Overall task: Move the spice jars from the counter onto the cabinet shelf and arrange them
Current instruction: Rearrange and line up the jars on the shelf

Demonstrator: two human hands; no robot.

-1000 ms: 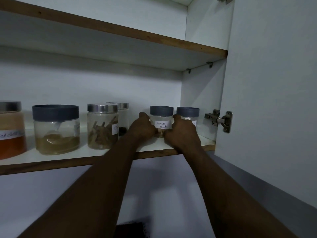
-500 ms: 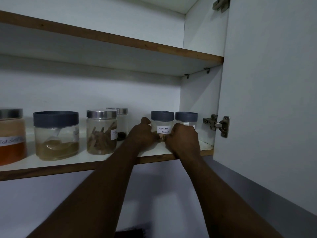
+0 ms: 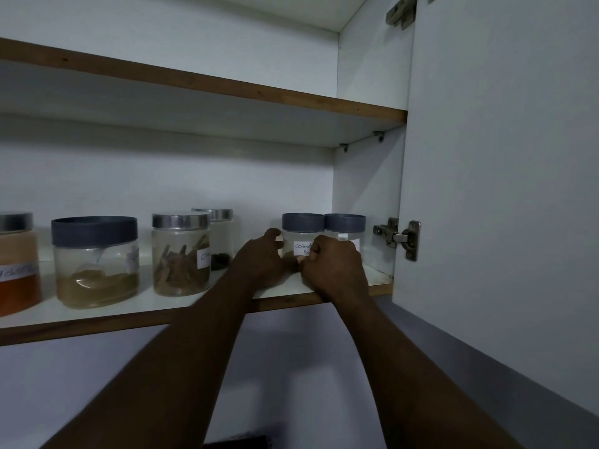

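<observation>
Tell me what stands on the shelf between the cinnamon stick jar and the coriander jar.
Head view: only the left hand, in front of the silver-lidded jar further back.

A home kitchen: labelled spice jars (image 3: 181,254) on a cabinet shelf (image 3: 162,312).

The white shelf (image 3: 107,311) has a brown wooden front edge and carries six jars in a rough row; from the left, an orange-filled jar (image 3: 17,264), a wide grey-lidded jar (image 3: 95,260), a metal-lidded jar of brown sticks (image 3: 181,254) with another metal-lidded jar (image 3: 220,234) just behind it; two small grey-lidded jars, the coriander jar (image 3: 301,234) and the end jar (image 3: 345,228), stand touching near the right wall.
</observation>
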